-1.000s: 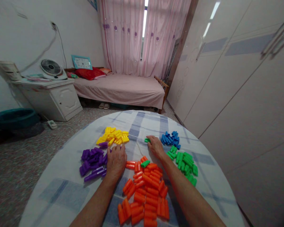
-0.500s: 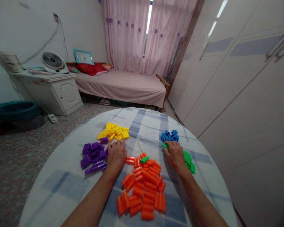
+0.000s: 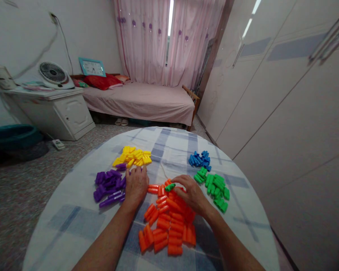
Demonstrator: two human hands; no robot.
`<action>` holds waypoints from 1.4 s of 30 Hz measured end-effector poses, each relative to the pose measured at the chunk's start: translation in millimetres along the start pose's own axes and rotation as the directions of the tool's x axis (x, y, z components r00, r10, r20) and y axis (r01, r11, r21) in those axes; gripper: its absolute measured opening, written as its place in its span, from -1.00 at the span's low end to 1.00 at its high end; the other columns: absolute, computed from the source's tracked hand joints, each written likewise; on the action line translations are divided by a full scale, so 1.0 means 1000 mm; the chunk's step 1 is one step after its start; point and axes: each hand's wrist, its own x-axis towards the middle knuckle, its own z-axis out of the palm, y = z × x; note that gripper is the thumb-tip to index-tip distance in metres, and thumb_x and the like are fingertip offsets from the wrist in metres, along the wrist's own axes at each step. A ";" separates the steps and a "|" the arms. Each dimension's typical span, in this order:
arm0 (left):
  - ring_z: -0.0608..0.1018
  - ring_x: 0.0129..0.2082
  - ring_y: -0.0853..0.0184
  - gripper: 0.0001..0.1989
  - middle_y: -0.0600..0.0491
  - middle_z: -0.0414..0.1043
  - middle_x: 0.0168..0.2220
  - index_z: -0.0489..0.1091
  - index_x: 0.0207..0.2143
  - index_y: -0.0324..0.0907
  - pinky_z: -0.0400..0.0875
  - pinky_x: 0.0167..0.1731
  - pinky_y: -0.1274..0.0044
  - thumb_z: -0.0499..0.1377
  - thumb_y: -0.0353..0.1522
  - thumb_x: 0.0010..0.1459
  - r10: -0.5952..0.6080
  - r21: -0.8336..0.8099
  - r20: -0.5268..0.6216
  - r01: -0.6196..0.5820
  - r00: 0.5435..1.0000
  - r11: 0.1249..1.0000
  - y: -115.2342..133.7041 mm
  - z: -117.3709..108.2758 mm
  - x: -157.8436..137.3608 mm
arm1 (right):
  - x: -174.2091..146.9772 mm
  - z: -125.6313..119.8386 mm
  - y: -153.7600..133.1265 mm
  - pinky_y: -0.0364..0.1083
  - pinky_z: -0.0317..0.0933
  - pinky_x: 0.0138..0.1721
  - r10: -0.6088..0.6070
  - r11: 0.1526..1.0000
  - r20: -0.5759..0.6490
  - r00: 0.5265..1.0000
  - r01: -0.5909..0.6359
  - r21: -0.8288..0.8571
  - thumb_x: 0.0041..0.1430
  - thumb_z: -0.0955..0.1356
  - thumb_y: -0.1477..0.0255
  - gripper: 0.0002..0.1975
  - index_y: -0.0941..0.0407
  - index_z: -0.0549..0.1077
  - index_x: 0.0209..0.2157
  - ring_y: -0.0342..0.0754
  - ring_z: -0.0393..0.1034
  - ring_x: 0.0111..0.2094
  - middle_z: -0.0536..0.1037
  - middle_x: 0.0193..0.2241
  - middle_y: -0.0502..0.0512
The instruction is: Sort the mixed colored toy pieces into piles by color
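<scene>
My left hand [image 3: 137, 183] rests palm down on the table, fingers a little apart and bent. It lies against the right side of a pile of purple plastic pieces [image 3: 109, 182]; bits of purple show at its fingertips. Over the top of the orange plastic pieces [image 3: 164, 224], my right hand [image 3: 190, 192] has its thumb and forefinger closed around one end of a green plastic piece [image 3: 169, 187]. That hand covers part of the orange group. More green pieces [image 3: 214, 185] lie to its right.
Yellow pieces [image 3: 132, 156] lie at the far left of the round table [image 3: 73, 226], with a lone purple piece [image 3: 121, 166] at their near edge. Blue pieces [image 3: 200, 160] lie far right. Beyond stand a bed [image 3: 141, 98], a cabinet [image 3: 73, 116] and a wardrobe [image 3: 271, 113].
My right hand has left the green pile and moved left to the single green piece on the orange group. My left hand stays in place. The view has shifted slightly.
</scene>
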 end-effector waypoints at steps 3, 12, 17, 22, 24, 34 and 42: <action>0.40 -0.14 0.13 -0.69 -0.14 0.40 -0.20 0.37 -0.11 -0.22 0.08 0.01 0.24 -0.07 -0.39 0.19 -0.013 -0.006 0.018 0.013 1.000 1.000 0.001 -0.003 0.000 | 0.003 0.011 -0.005 -0.07 0.17 -0.03 -0.003 1.000 0.056 0.998 0.003 -0.001 0.08 0.31 0.55 -0.74 0.04 0.50 -0.19 -0.07 0.35 -0.10 0.52 -0.19 0.06; 0.39 -0.15 0.13 -0.69 -0.12 0.40 -0.21 0.36 -0.09 -0.21 0.08 0.01 0.24 -0.08 -0.40 0.19 0.002 0.037 0.010 -0.002 1.000 0.999 0.000 -0.003 0.000 | 0.007 0.028 0.004 -0.14 0.18 -0.14 0.023 0.998 0.029 0.999 -0.021 -0.060 0.11 0.32 0.53 -0.83 0.08 0.48 -0.24 -0.11 0.34 -0.21 0.48 -0.29 0.04; 0.39 -0.17 0.13 -0.70 -0.11 0.39 -0.23 0.37 -0.13 -0.22 0.10 -0.02 0.25 -0.09 -0.39 0.20 0.019 0.044 -0.013 -0.018 1.000 0.999 -0.001 -0.001 0.000 | 0.002 0.018 0.010 -0.12 0.19 -0.14 0.043 0.999 -0.107 0.993 -0.044 -0.003 0.18 0.25 0.48 -0.86 0.11 0.43 -0.26 -0.10 0.35 -0.23 0.49 -0.30 0.06; 0.39 -0.17 0.13 -0.71 -0.11 0.40 -0.23 0.37 -0.13 -0.21 0.08 0.00 0.24 -0.08 -0.40 0.19 0.020 0.039 -0.013 -0.019 1.000 0.999 -0.001 0.000 0.000 | -0.008 -0.011 0.024 -0.11 0.22 -0.16 0.171 0.985 -0.265 0.949 -0.159 0.067 0.22 0.21 0.38 -0.80 0.10 0.41 -0.21 -0.09 0.38 -0.23 0.50 -0.26 0.08; 0.39 -0.16 0.13 -0.70 -0.11 0.40 -0.22 0.36 -0.09 -0.21 0.07 0.01 0.24 -0.07 -0.40 0.19 0.013 0.033 -0.012 -0.013 1.000 0.999 -0.001 0.000 0.001 | -0.012 -0.023 0.032 -0.10 0.23 -0.16 0.208 0.978 -0.294 0.933 -0.201 0.053 0.21 0.20 0.36 -0.78 0.10 0.41 -0.20 -0.08 0.38 -0.23 0.50 -0.24 0.08; 0.40 -0.18 0.13 -0.70 -0.11 0.40 -0.23 0.37 -0.11 -0.23 0.09 -0.03 0.26 -0.08 -0.41 0.18 0.032 0.036 -0.015 -0.032 0.999 0.999 -0.001 -0.001 -0.001 | -0.035 -0.053 0.063 0.02 0.15 -0.05 0.131 0.891 -0.291 0.948 -0.240 -0.384 0.21 0.20 0.35 -0.73 0.14 0.45 -0.19 0.05 0.32 -0.13 0.49 -0.23 0.16; 0.40 -0.18 0.13 -0.69 -0.12 0.40 -0.22 0.36 -0.10 -0.24 0.09 -0.02 0.24 -0.08 -0.41 0.19 0.041 0.047 -0.021 -0.040 0.999 0.998 -0.001 -0.001 0.000 | 0.008 -0.083 0.119 0.01 0.19 -0.07 0.478 0.724 -0.378 0.792 -0.600 -0.340 0.21 0.16 0.19 -0.46 0.25 0.26 0.11 0.09 0.34 -0.05 0.37 -0.02 0.34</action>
